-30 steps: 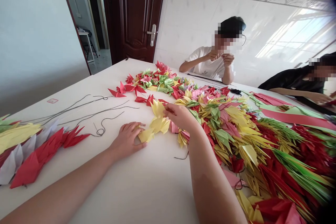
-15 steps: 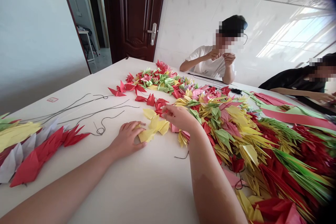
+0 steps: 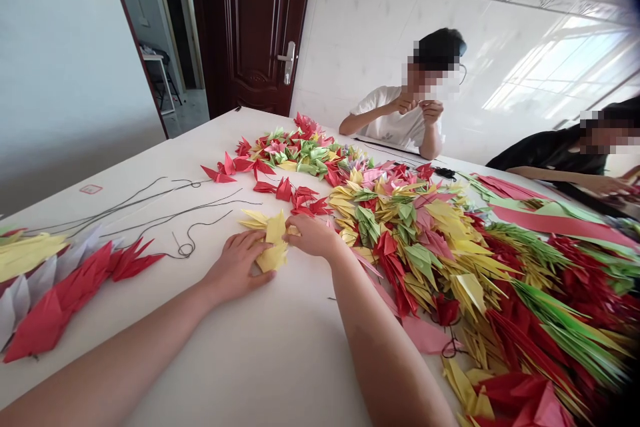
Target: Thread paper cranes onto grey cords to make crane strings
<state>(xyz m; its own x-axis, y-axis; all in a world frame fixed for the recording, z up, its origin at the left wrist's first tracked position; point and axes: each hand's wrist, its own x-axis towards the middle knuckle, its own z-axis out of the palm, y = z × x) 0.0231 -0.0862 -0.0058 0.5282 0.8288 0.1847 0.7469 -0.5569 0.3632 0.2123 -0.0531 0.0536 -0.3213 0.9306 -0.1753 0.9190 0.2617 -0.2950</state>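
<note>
Yellow paper cranes stand out against the red, green and pink crane heap (some white, far left).

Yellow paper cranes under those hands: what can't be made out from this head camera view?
Head view:
Yellow paper cranes: partly hidden by the left hand and right hand.
White-shirted co-worker's fingers: anything held is too small to tell.
Crane pile, lower right: cut off by the frame edge.

The left hand and right hand touched a bunch of yellow paper cranes near the middle of the frame, on a white table, with heaps of colored cranes to the right and dark thread to the left
</note>
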